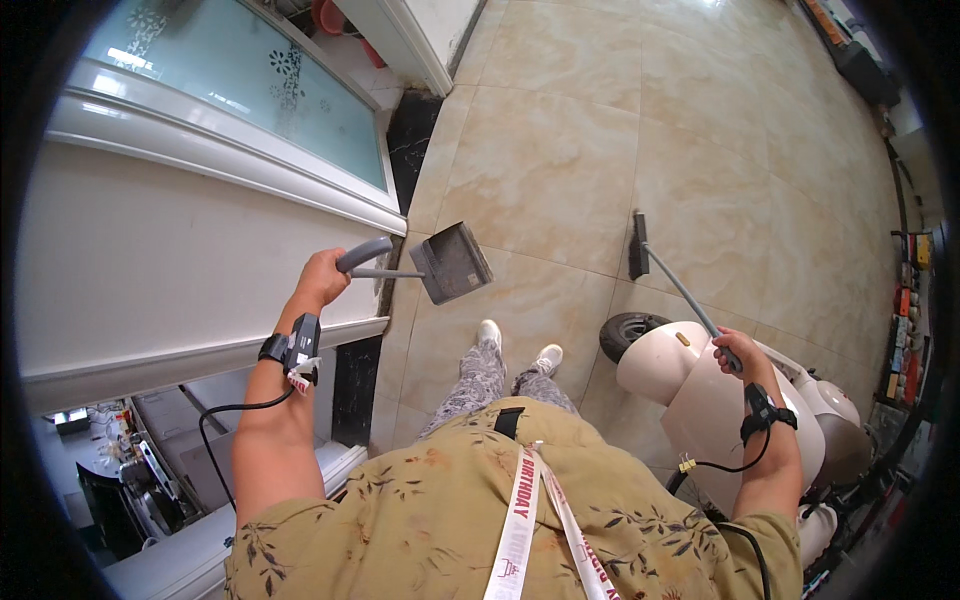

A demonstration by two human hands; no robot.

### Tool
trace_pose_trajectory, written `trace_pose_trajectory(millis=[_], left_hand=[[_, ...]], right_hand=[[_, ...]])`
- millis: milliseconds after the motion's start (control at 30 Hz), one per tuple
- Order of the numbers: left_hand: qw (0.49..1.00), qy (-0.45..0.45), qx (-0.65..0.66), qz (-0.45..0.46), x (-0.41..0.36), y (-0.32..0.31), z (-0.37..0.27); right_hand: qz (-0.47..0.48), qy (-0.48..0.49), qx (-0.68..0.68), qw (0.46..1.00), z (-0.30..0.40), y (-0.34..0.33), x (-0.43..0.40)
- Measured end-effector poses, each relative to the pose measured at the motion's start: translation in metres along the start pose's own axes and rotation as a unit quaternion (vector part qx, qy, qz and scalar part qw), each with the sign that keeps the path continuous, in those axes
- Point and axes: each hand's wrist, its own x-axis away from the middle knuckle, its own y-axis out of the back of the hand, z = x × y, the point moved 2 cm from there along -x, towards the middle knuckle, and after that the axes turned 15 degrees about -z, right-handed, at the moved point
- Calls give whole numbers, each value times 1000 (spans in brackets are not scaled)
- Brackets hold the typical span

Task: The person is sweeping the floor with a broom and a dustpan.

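My left hand (325,274) grips the grey handle of a long-handled dustpan (452,264). The pan hangs over or rests on the floor by the doorway; which of the two I cannot tell. Its inside looks dusty, with a small pale patch near one corner. In my right hand (739,351) is the grey stick of a broom (679,289). Its dark bristle head (638,246) points away from me, at or near the tiled floor (547,180), well to the right of the dustpan.
A white scooter (720,412) with a black wheel (634,334) stands close on my right. To the left are a white wall panel (195,247) and a frosted glass door (247,82). Shelves of packaged goods (905,330) line the far right. Cables run from both wrist devices.
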Motion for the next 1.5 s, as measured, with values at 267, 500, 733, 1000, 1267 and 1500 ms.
trace_pose_trajectory(millis=[267,500,733,1000,1267,1500], left_hand=[[1000,17,13,-12,-2,-31,41],[996,72,44,-19,-7,-62,81],[989,125,76,7,-12,-73,100],[980,179,85,7,3,-88,116],[977,200,78,-10,-19,-92,105],[979,190,69,-1,-15,-100,103]], right_hand=[[120,-38,-204,971,24,-35,27],[207,-23,-205,956,118,-174,67],[273,65,-39,959,230,-323,69],[340,77,-7,937,331,-491,58],[280,308,206,886,354,-541,-94],[156,674,343,635,332,-392,-78]])
